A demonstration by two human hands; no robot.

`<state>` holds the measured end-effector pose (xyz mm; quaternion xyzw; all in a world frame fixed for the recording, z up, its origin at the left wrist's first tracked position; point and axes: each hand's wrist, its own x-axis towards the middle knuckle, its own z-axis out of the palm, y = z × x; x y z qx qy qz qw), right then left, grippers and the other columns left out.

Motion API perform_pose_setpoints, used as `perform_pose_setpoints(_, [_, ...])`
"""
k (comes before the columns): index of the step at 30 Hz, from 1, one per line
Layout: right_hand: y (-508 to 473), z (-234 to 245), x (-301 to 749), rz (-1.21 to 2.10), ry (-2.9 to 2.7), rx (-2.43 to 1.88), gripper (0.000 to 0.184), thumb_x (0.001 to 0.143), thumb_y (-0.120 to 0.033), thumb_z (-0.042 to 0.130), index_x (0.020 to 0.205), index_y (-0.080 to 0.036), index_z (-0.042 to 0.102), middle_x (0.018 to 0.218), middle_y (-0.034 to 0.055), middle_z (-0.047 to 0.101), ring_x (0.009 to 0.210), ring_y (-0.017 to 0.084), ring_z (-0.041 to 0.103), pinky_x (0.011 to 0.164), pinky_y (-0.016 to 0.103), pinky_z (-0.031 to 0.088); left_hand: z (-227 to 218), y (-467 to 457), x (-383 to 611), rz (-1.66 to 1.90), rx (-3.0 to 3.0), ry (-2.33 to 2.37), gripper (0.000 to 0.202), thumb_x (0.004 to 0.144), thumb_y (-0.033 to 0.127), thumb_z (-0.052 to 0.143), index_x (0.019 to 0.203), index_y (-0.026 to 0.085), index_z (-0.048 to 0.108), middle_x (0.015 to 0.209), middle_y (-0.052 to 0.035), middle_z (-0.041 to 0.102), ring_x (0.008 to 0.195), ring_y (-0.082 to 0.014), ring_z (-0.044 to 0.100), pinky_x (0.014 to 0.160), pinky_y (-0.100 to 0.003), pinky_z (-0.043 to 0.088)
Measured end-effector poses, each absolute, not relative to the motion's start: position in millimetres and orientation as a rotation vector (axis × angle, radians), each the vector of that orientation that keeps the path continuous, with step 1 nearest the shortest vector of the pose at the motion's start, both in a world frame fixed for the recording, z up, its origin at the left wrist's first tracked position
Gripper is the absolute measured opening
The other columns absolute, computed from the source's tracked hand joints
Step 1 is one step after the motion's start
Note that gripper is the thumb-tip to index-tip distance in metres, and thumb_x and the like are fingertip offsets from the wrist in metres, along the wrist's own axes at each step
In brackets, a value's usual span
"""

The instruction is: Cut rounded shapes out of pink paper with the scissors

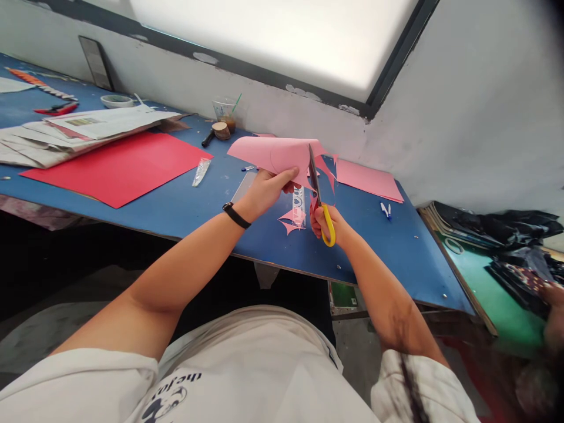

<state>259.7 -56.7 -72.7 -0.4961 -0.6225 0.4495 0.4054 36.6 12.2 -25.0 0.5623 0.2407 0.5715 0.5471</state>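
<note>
Left hand (279, 179) has the pink sheet (268, 154) pinched by its lower edge, thumb on top, holding it up off the blue surface (374, 258). Right hand (328, 224) is curled round the yellow-handled scissors (316, 188), blades up at the sheet's right end — can't really tell how far apart they are. Might be a scrap caught by those fingers too, it's pretty crowded there.

Right below, pink offcuts (291, 224) lie over a clear-and-white stencil strip (299, 202), so that bit's kinda cluttered. More pink sheets (368, 178) sit off to the right, with blue-and-white pens (386, 210) just nearer. Over left there's a big red sheet (127, 170) partly under a paper pile (83, 132), plus a squeezed-looking tube (201, 172) on its corner. Plastic cup (223, 110) with brown drink stands at the back — phone (96, 61) leans on the wall.
</note>
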Motion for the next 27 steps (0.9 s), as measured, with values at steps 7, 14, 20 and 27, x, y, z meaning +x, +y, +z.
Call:
perform_pose_setpoints(7, [-59.8, -68.8, 259.3, 1.141, -1.562, -1.274, 0.097, 0.071, -0.121, 0.066, 0.092, -0.029, 0.047, 0.062, -0.0076, 0.04, 0.048, 0.013, 0.04, 0.044, 0.034, 0.04, -31.8, 21.1, 37.9, 1.401, 1.336, 0.526, 0.04, 0.092, 0.05, 0.096, 0.076, 0.019, 0.076, 0.071, -0.0038, 0.071, 0.066, -0.0142, 0.063, 0.065, -0.029, 0.052])
perform_pose_setpoints(14, [-56.9, -72.6, 261.9, 1.147, -1.563, -1.268, 0.095, 0.073, -0.12, 0.067, 0.092, -0.029, 0.048, 0.062, -0.0076, 0.041, 0.048, 0.014, 0.042, 0.042, 0.033, 0.043, -29.8, 19.9, 38.2, 1.406, 1.339, 0.538, 0.041, 0.09, 0.051, 0.096, 0.075, 0.018, 0.076, 0.071, -0.0036, 0.07, 0.064, -0.0132, 0.062, 0.064, -0.029, 0.052])
perform_pose_setpoints(20, [-58.1, -67.1, 261.3, 1.144, -1.565, -1.278, 0.096, 0.07, -0.121, 0.068, 0.09, -0.029, 0.047, 0.06, -0.0091, 0.037, 0.046, 0.012, 0.038, 0.04, 0.033, 0.041, -27.1, 18.5, 38.6, 1.422, 1.322, 0.56, 0.037, 0.089, 0.047, 0.096, 0.076, 0.019, 0.076, 0.072, -0.0025, 0.07, 0.063, -0.0125, 0.061, 0.063, -0.029, 0.052])
perform_pose_setpoints(27, [-59.1, -66.1, 261.8, 1.16, -1.544, -1.313, 0.087, 0.081, -0.109, 0.077, 0.093, -0.029, 0.046, 0.063, -0.0085, 0.037, 0.05, 0.013, 0.039, 0.043, 0.032, 0.037, -27.1, 20.8, 37.5, 1.476, 1.33, 0.545, 0.039, 0.092, 0.043, 0.092, 0.069, 0.019, 0.072, 0.067, -0.0012, 0.065, 0.061, -0.0118, 0.059, 0.061, -0.027, 0.05])
